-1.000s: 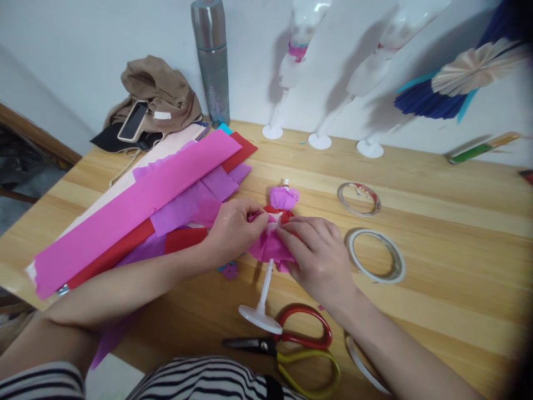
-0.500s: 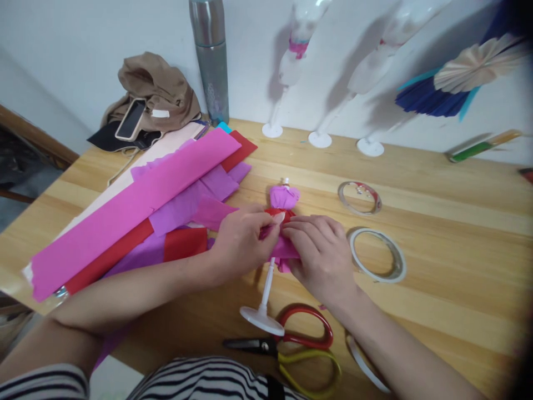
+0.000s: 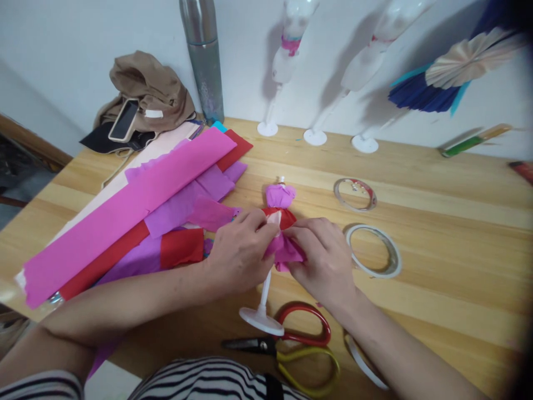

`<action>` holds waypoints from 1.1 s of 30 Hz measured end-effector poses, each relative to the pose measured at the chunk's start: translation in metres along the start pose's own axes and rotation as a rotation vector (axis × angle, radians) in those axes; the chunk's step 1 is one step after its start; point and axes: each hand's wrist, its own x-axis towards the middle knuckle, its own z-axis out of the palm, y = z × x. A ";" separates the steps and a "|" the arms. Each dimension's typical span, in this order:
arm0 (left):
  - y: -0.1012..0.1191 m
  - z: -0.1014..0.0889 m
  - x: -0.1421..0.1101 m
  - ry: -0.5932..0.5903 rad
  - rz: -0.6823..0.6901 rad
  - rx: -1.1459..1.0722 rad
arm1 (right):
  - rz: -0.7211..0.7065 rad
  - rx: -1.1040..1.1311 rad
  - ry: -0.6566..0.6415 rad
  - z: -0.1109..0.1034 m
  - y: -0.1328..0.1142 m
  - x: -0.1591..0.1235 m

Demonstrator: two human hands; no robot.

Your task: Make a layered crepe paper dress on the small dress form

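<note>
A small dress form (image 3: 280,194) on a white stand (image 3: 261,320) lies tilted toward me, dressed in a purple bodice and red waist. Around its skirt is a piece of magenta crepe paper (image 3: 287,251). My left hand (image 3: 245,247) pinches the left edge of this paper, beside a pale strip (image 3: 275,218) at the waist. From the right, my right hand (image 3: 322,250) has its fingers closed on the same crepe paper. Fingertips and the paper's folds hide part of the form.
Scissors (image 3: 306,304) lie near my body. Tape rolls (image 3: 397,261) sit to the right. Sheets of crepe paper (image 3: 137,200) pile up on the left. Along the wall stand a thermos (image 3: 206,78), several mannequin stands (image 3: 267,129) and a green-ended knife or tool (image 3: 462,147).
The magenta paper now spreads wider between my hands, and more of the red waist and pale strip shows. The whole view has shifted slightly.
</note>
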 end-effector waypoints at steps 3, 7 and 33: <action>-0.001 0.002 -0.001 0.011 0.008 0.025 | -0.003 0.017 0.016 0.000 0.000 -0.001; -0.002 0.005 0.000 0.058 0.031 0.072 | 0.009 0.048 0.006 0.000 -0.002 -0.003; -0.006 0.008 0.002 0.163 0.090 0.020 | 0.492 0.468 -0.167 -0.003 0.010 0.000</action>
